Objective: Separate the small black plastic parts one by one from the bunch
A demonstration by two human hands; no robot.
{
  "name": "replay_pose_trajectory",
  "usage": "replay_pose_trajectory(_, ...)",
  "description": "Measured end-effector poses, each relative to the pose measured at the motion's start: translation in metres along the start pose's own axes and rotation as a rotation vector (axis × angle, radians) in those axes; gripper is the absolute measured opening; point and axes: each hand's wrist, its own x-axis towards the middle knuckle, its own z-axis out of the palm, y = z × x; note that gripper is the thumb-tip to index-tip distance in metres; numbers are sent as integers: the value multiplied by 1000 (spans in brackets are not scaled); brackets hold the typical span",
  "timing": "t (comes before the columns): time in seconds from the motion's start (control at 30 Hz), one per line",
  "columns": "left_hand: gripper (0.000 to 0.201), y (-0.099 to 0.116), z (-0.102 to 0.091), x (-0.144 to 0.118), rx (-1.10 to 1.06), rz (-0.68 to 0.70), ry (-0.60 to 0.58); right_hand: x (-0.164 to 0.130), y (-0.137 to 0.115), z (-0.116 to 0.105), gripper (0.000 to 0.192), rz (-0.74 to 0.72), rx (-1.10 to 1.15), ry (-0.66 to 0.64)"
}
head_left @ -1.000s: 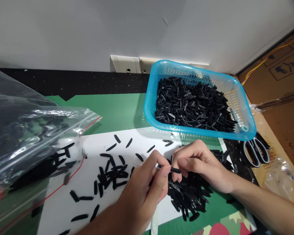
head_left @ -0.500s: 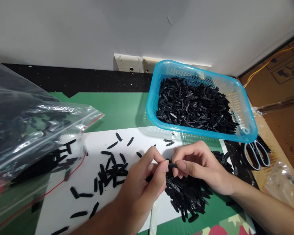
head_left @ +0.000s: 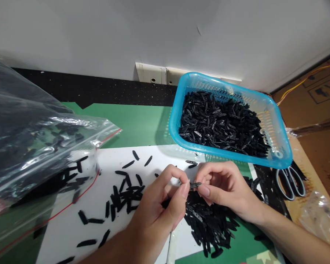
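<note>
Between my hands is a small, thin black plastic piece [head_left: 194, 185], held level above a heap of similar pieces. My left hand [head_left: 165, 201] pinches its left end between thumb and forefinger. At its right end, the thumb and forefinger of my right hand [head_left: 222, 187] are closed on it. The heap of black pieces [head_left: 209, 223] lies right below my hands, partly covered by them. Left of my left hand, more black pieces [head_left: 126, 196] are scattered over a white sheet [head_left: 104, 194].
A blue plastic basket [head_left: 231, 156] full of black pieces stands behind my right hand. On the left lies a clear zip bag [head_left: 52, 139] with a red seal line. Scissors [head_left: 290, 183] and crumpled clear plastic [head_left: 319, 216] are at the right. A white strip [head_left: 171, 247] lies in front.
The black piece has been turned, so its grey, ridged face now shows. My hands stay close together around it. The whole view has shifted slightly.
</note>
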Motion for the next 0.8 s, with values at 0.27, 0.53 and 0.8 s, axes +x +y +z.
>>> replay_pose_trajectory(0.27,29,3,0,0,6,16,8,-1,-3,0,20,26,19,-28)
replay_pose_trajectory(0.53,26,-2,2,1,-53,14,32,-2,-1,0,14,4,21,-18)
replay_pose_trajectory(0.8,25,2,2,2,-48,12,10,-3,-2,1,11,-12,2,5)
